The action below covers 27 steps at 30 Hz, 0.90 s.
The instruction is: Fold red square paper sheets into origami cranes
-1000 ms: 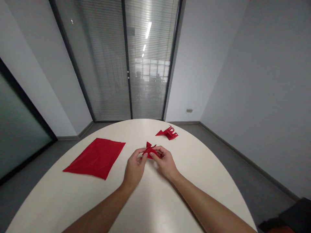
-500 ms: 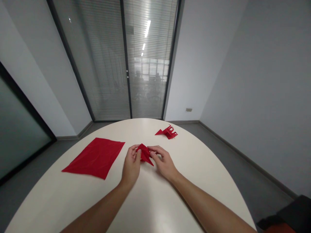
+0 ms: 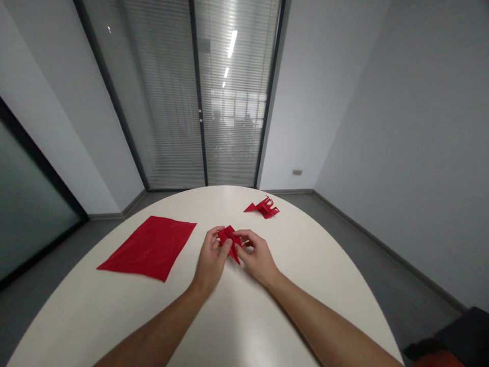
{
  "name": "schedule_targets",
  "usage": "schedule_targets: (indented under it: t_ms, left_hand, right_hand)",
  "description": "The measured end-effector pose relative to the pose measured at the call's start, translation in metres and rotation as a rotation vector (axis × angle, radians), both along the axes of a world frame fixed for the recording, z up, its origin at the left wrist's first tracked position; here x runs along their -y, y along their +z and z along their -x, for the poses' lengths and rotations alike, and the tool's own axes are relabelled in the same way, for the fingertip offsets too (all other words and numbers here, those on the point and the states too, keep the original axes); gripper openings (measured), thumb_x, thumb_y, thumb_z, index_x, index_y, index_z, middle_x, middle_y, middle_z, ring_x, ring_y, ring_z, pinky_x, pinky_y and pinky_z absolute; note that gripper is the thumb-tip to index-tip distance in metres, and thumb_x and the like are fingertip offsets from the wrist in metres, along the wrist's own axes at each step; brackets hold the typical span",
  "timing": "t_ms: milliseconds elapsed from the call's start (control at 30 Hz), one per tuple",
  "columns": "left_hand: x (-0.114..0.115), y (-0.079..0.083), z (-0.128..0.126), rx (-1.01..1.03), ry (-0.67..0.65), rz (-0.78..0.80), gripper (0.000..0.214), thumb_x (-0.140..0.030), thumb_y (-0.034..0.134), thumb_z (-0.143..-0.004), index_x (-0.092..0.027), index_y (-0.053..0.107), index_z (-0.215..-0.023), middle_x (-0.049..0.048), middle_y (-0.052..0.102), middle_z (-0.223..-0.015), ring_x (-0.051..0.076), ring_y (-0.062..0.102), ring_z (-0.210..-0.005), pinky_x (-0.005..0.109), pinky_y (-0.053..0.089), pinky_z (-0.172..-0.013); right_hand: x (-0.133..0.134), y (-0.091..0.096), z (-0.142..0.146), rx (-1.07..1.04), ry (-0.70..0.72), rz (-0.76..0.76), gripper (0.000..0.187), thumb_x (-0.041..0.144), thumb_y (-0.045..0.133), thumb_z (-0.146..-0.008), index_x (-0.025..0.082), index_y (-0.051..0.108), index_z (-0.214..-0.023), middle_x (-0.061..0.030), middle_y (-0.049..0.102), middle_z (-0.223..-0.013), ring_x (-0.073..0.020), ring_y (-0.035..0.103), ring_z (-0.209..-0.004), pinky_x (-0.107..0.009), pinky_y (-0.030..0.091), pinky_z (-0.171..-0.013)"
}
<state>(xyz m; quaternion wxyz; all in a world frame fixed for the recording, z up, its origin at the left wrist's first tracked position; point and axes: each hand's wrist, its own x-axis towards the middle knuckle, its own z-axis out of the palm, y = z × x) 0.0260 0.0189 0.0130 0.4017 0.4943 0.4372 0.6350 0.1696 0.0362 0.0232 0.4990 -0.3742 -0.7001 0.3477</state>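
A small folded piece of red paper point(image 3: 229, 238) is held just above the white table point(image 3: 237, 316), near its middle. My left hand point(image 3: 210, 260) pinches its left side with thumb and fingers closed on it. My right hand point(image 3: 256, 256) pinches its right side the same way. The two hands almost touch around the paper, and part of the fold is hidden between the fingers.
A flat red paper sheet point(image 3: 150, 246) lies on the table to the left of my hands. A finished folded red paper figure point(image 3: 264, 208) sits farther back on the right. Glass doors with blinds point(image 3: 198, 97) stand beyond the table's far edge.
The folded paper has been turned and pressed tighter between my fingers, and my hands have drawn closer together. The sheet and the far figure have not moved.
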Motion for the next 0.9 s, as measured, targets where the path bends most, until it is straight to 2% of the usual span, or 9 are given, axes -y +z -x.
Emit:
schedule_targets:
  t_ms: [100,267,400,467,600,700,800,900]
  left_hand:
    - [0.002,0.0,-0.003,0.005,-0.02,0.015,0.052,-0.032,0.071,-0.077,-0.021,0.049,-0.123,0.0118,0.066,-0.121,0.025,0.068,-0.11,0.036,0.057,-0.088]
    - [0.003,0.001,-0.002,-0.008,-0.017,0.023,0.045,-0.025,0.063,-0.081,-0.02,0.052,-0.124,0.0128,0.066,-0.123,0.025,0.067,-0.111,0.037,0.058,-0.089]
    - [0.001,-0.002,-0.001,-0.018,-0.011,0.02,0.043,-0.023,0.062,-0.08,-0.02,0.053,-0.122,0.0137,0.065,-0.125,0.026,0.067,-0.113,0.038,0.058,-0.09]
    - [-0.001,-0.005,-0.002,-0.007,-0.024,0.028,0.044,-0.024,0.063,-0.08,-0.02,0.053,-0.123,0.0148,0.062,-0.131,0.025,0.067,-0.113,0.039,0.057,-0.091]
    - [-0.002,-0.01,-0.003,0.007,-0.09,0.03,0.047,-0.025,0.065,-0.083,-0.021,0.051,-0.128,0.0152,0.06,-0.136,0.024,0.067,-0.114,0.041,0.054,-0.099]
    - [-0.001,-0.009,-0.003,0.006,-0.139,0.017,0.051,-0.026,0.067,-0.084,-0.021,0.052,-0.133,0.0152,0.06,-0.138,0.025,0.063,-0.121,0.041,0.052,-0.103]
    - [0.002,-0.007,-0.003,-0.031,-0.163,-0.003,0.054,-0.029,0.063,-0.089,-0.023,0.049,-0.141,0.0137,0.056,-0.144,0.025,0.06,-0.127,0.04,0.05,-0.106]
    - [0.006,-0.006,-0.002,-0.08,-0.168,-0.003,0.057,-0.032,0.057,-0.094,-0.022,0.043,-0.149,0.0128,0.059,-0.142,0.023,0.063,-0.123,0.038,0.052,-0.103]
  right_hand:
    - [0.0,-0.001,-0.001,0.068,-0.009,-0.07,0.031,0.018,0.065,-0.082,0.025,0.067,-0.113,-0.0046,0.07,-0.109,-0.0191,0.064,-0.087,-0.033,0.051,-0.078]
    - [0.0,-0.002,-0.001,0.136,-0.069,-0.099,0.032,0.014,0.06,-0.083,0.026,0.065,-0.113,-0.0042,0.07,-0.107,-0.0192,0.063,-0.084,-0.034,0.051,-0.077]
    - [-0.001,-0.001,-0.001,0.164,-0.133,-0.197,0.03,0.012,0.062,-0.081,0.025,0.068,-0.107,-0.0074,0.066,-0.119,-0.0242,0.059,-0.109,-0.041,0.047,-0.096]
    - [-0.001,0.0,-0.002,0.191,-0.18,-0.228,0.028,0.012,0.062,-0.082,0.025,0.07,-0.105,-0.0091,0.064,-0.121,-0.0261,0.056,-0.115,-0.043,0.045,-0.101]
    - [0.0,0.004,-0.002,0.219,-0.143,-0.198,0.026,0.013,0.057,-0.088,0.023,0.068,-0.109,-0.0075,0.068,-0.106,-0.023,0.061,-0.1,-0.04,0.049,-0.093]
    - [0.002,0.006,-0.001,0.208,-0.113,-0.144,0.024,0.021,0.059,-0.091,0.021,0.066,-0.114,-0.0069,0.069,-0.107,-0.0206,0.064,-0.093,-0.038,0.05,-0.09]
    - [0.003,0.007,-0.001,0.196,-0.134,-0.126,0.026,0.028,0.064,-0.09,0.021,0.065,-0.115,-0.007,0.069,-0.106,-0.0208,0.064,-0.091,-0.037,0.051,-0.087]
    - [0.002,0.007,-0.003,0.165,-0.139,-0.117,0.021,0.028,0.062,-0.091,0.021,0.066,-0.111,-0.0063,0.07,-0.103,-0.0206,0.065,-0.092,-0.036,0.051,-0.087]
